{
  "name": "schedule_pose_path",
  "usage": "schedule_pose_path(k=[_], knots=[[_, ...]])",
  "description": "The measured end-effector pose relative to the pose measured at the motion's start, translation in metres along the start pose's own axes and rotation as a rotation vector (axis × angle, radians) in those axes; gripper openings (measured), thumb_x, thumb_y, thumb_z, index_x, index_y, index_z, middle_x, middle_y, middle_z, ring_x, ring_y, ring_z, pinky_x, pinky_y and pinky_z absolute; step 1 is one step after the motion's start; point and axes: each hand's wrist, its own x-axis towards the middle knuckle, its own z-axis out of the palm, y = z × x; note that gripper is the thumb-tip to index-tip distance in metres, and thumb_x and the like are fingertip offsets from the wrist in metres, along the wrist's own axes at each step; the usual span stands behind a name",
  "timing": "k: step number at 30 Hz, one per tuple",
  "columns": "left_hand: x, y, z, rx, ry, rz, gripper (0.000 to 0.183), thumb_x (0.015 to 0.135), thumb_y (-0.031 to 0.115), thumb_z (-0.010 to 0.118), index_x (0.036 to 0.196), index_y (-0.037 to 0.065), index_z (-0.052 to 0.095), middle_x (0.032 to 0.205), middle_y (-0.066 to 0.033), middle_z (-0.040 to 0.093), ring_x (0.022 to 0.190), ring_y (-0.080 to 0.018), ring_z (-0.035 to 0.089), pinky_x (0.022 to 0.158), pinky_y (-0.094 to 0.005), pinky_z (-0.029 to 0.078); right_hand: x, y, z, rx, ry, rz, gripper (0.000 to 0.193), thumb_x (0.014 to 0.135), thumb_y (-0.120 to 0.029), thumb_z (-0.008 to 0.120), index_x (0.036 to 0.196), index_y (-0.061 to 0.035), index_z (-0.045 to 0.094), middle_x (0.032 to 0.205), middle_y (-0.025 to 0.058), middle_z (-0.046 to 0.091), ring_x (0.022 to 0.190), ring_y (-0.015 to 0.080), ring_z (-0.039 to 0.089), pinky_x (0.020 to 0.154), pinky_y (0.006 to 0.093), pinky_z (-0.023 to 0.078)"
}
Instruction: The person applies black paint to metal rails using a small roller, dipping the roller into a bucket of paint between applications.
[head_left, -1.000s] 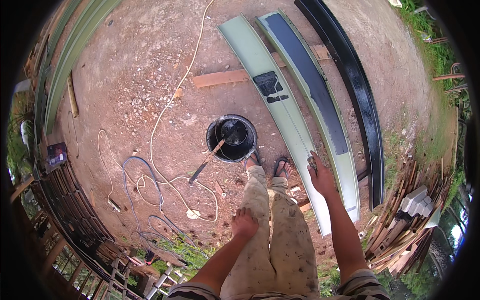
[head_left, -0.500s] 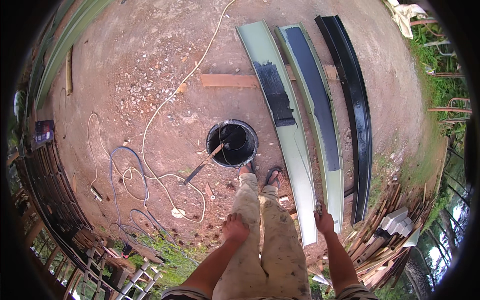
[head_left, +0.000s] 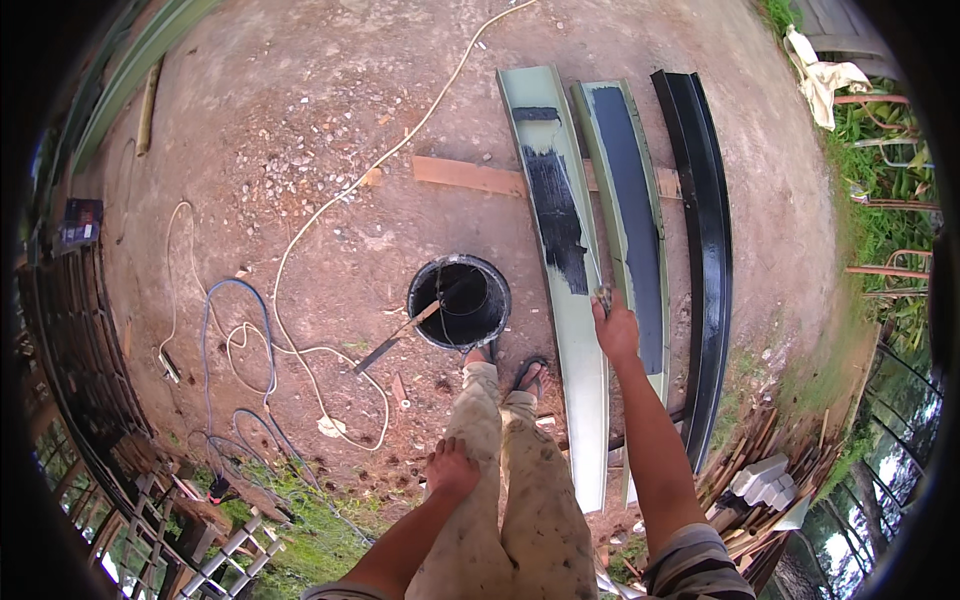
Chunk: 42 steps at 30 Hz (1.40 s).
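My right hand [head_left: 617,330] is wrapped round the grip of a long-handled paint roller [head_left: 603,294]. Its thin rod reaches away from me over the nearest green metal beam [head_left: 582,400]; a dark roller head [head_left: 537,114] appears to lie on that beam's far part. Black paint [head_left: 560,215] covers an uneven patch of the beam. My left hand [head_left: 453,468] lies on my left thigh, fingers loosely spread, holding nothing. Before my feet stands a black paint bucket [head_left: 506,300], with a paint-darkened stick [head_left: 380,352] leaning across its rim.
Right of the first beam lie a partly painted beam [head_left: 640,220] and a glossy black one [head_left: 712,260]. A plank [head_left: 465,174] runs beneath them. A pale cable [head_left: 300,240] and a blue hose [head_left: 206,330] loop at left. Scrap timber [head_left: 740,515] is piled at right.
My right hand has moved forward, pushing the roller toward the beam's far end. Black paint now shows farther up there. The left hand stays on the thigh, and the view has shifted slightly.
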Motion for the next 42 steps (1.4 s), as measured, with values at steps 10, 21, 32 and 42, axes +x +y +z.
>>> schedule_pose_path(k=[10, 21, 32, 42], knots=[[-0.006, 0.012, -0.002, -0.040, 0.030, -0.019, 0.047, 0.090, 0.031, 0.059, 0.128, 0.005, 0.062, 0.140, -0.0133, 0.060, 0.141, -0.0320, 0.050, 0.113, -0.0506, 0.043, 0.115, -0.089, -0.011, -0.020, 0.030, 0.009, 0.047, 0.103, -0.046, 0.063, 0.130, -0.0073, 0.060, 0.111, 0.0301, 0.074, 0.108, 0.0538, 0.068, 0.091, 0.0624, 0.053], [-0.008, 0.022, 0.003, -0.015, 0.051, -0.002, 0.046, 0.090, 0.030, 0.060, 0.128, 0.005, 0.062, 0.142, -0.0137, 0.060, 0.140, -0.0317, 0.051, 0.114, -0.0520, 0.043, -0.008, 0.032, -0.006, -0.166, -0.072, 0.001, 0.043, 0.104, -0.042, 0.061, 0.131, -0.0084, 0.055, 0.092, 0.0300, 0.074, 0.088, 0.0530, 0.072, 0.079, 0.0625, 0.056], [-0.003, 0.015, 0.006, -0.023, 0.024, 0.004, 0.050, 0.090, 0.033, 0.060, 0.132, 0.006, 0.061, 0.145, -0.0133, 0.059, 0.142, -0.0320, 0.050, 0.114, -0.0526, 0.043, 0.001, 0.022, 0.019, -0.067, -0.018, 0.013, 0.045, 0.102, -0.041, 0.065, 0.133, -0.0087, 0.059, 0.094, 0.0337, 0.072, 0.091, 0.0563, 0.069, 0.081, 0.0649, 0.054], [-0.001, 0.014, 0.000, 0.013, -0.025, -0.012, 0.054, 0.091, 0.033, 0.059, 0.139, 0.007, 0.058, 0.147, -0.0127, 0.057, 0.144, -0.0319, 0.048, 0.116, -0.0522, 0.041, 0.120, -0.108, -0.030, -0.052, 0.008, 0.051, 0.045, 0.104, -0.044, 0.063, 0.130, -0.0072, 0.059, 0.115, 0.0283, 0.075, 0.111, 0.0507, 0.070, 0.094, 0.0599, 0.056]])
